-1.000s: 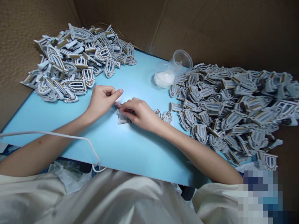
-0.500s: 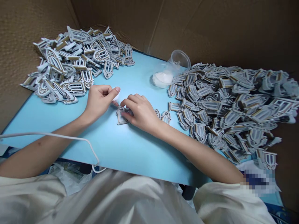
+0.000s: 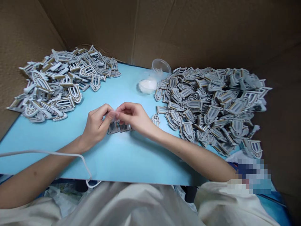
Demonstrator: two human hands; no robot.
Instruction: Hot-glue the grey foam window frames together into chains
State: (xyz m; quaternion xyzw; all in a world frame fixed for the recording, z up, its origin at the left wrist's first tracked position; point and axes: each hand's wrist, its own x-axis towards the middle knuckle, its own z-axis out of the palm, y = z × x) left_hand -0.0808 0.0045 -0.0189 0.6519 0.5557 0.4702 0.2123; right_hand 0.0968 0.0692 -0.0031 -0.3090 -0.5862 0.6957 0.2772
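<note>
My left hand (image 3: 97,127) is closed in a pinch on a small whitish piece (image 3: 115,118), mostly hidden by the fingertips. Thumb and fingers of my right hand (image 3: 138,119) meet it from the other side, also pinched, so the two hands' tips touch. Under them on the blue tabletop (image 3: 131,160) lie small arched window-shaped pieces, grey-white: one below the left fingers (image 3: 113,128) and one beside it (image 3: 124,127). Another arched piece (image 3: 155,120) shows just beyond my right wrist.
Heaps of similar arched pieces lie at the left (image 3: 56,81) and right (image 3: 211,103). A clear plastic cup with white material (image 3: 147,85) and a second clear cup (image 3: 162,66) stand at the back. Cardboard walls (image 3: 98,28) enclose the table. A white cable (image 3: 47,152) crosses my left forearm.
My right hand has lifted off the arched pieces and come to my left fingertips, both now at the white piece. The camera view has shifted, moving the scene left and slightly down.
</note>
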